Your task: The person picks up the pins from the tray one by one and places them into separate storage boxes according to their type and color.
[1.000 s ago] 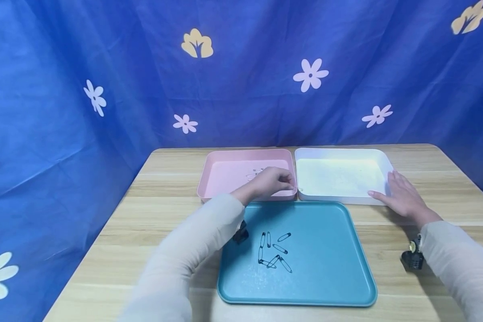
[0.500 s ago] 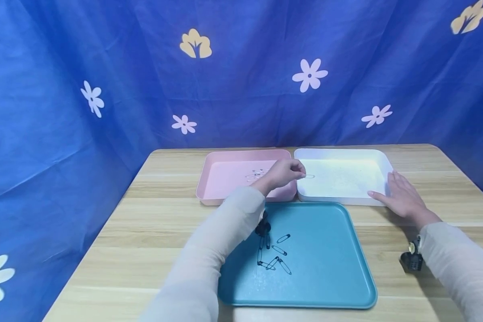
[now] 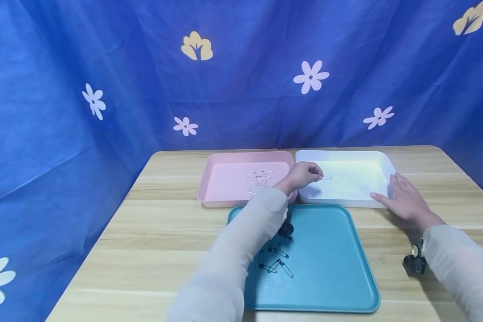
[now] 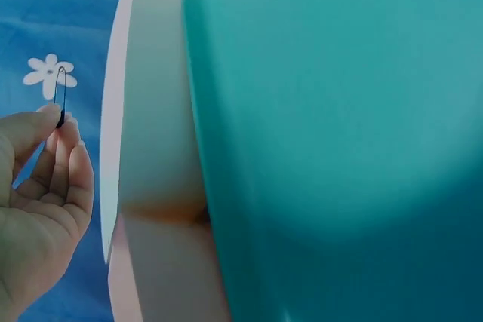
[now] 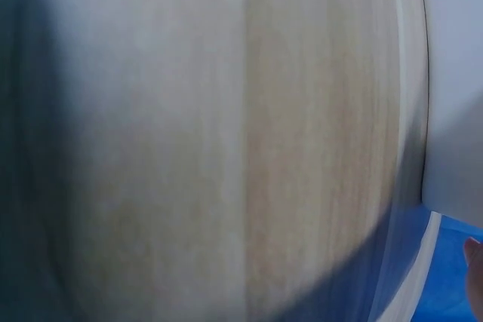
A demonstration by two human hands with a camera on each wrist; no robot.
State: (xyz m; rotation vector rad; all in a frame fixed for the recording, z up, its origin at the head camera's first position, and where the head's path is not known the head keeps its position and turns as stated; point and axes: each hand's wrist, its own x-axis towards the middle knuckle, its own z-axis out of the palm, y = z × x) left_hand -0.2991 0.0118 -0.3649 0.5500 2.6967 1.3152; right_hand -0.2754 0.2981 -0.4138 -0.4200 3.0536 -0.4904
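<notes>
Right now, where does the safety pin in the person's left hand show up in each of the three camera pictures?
Head: the safety pin juts from the left hand over the white tray.
Left wrist: safety pin at upper left, pinched by fingertips.
Right wrist: not in it.
Shared landmark: white tray.

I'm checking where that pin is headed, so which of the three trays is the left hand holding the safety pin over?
The white plastic tray; the left hand pinches a safety pin above it, past the pink tray.

Pink tray [image 3: 225, 179], white tray [image 3: 358, 179], teal tray [image 3: 330, 259]; blue floral backdrop [image 3: 145, 89].
</notes>
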